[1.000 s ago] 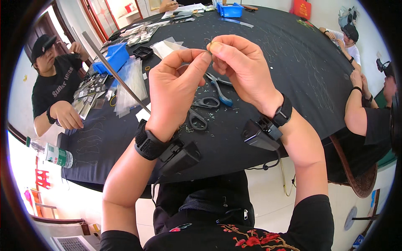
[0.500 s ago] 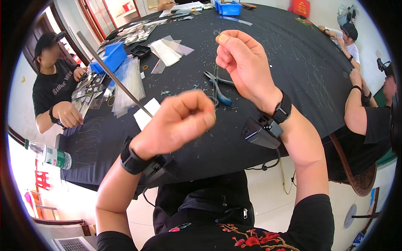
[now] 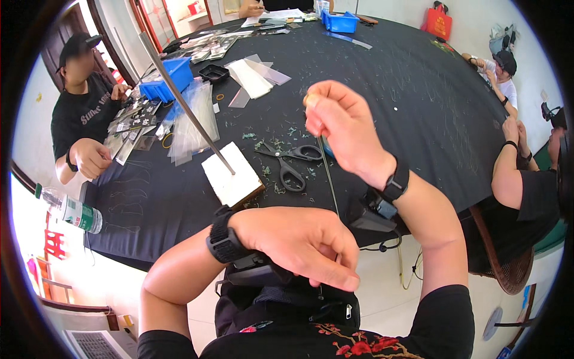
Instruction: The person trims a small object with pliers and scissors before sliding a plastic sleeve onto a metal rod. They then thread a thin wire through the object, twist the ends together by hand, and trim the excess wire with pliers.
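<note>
My right hand (image 3: 344, 125) is raised over the table, thumb and fingers pinching the upper end of a thin greenish cord (image 3: 329, 176). The cord runs straight down from there to my left hand (image 3: 302, 245), which is low by the table's near edge. My left fingers are curled with the thumb against them, around the cord's lower part; the exact grip is hidden. Black-handled scissors (image 3: 290, 161) lie on the table left of the cord, among green cord clippings (image 3: 275, 134). Part of a blue handle (image 3: 327, 147) shows behind my right hand.
A metal rod (image 3: 185, 107) rises from a white-topped block (image 3: 230, 182). Beyond lie clear plastic sleeves (image 3: 194, 122), white strips (image 3: 250, 78), a black tray (image 3: 213, 73) and a blue bin (image 3: 170, 81). A bottle (image 3: 75, 210) stands at the left edge. Other people sit around the table.
My left hand has moved down and toward me, from near the table's middle to its near edge. My right hand is slightly lower. The black scissors and white block have come into clear sight.
</note>
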A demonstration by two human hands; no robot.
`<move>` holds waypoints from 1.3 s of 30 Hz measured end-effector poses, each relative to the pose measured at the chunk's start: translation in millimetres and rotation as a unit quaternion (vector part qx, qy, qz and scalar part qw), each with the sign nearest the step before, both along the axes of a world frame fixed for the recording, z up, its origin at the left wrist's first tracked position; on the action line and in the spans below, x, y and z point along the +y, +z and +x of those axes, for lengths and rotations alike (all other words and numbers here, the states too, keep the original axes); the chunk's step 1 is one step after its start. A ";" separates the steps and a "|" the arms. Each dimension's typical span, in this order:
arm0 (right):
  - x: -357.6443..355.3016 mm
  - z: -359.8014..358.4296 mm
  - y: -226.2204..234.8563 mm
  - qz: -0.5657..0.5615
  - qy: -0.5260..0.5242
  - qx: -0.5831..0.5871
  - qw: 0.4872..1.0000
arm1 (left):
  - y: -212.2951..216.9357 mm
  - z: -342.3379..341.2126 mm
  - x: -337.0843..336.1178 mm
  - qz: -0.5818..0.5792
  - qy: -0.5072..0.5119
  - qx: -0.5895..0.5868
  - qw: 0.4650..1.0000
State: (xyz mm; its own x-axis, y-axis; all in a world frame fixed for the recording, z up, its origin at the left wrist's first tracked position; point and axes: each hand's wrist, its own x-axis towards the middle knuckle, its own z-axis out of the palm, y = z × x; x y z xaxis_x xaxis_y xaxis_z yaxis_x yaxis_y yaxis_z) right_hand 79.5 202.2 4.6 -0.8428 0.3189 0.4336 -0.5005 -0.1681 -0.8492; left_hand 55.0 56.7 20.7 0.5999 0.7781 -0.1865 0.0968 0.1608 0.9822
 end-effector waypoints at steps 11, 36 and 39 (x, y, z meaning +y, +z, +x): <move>-4.1 -6.5 -15.8 -0.081 -0.012 -0.092 0.992 | 9.3 9.6 8.4 -0.033 0.040 -0.205 0.977; 9.9 -8.8 -7.8 0.041 -0.081 -0.007 0.996 | -20.1 -29.7 7.9 0.171 0.540 -0.032 0.824; 5.3 -9.1 -11.0 -0.011 -0.061 -0.039 0.997 | -18.7 -36.5 5.4 0.186 0.584 -0.040 0.789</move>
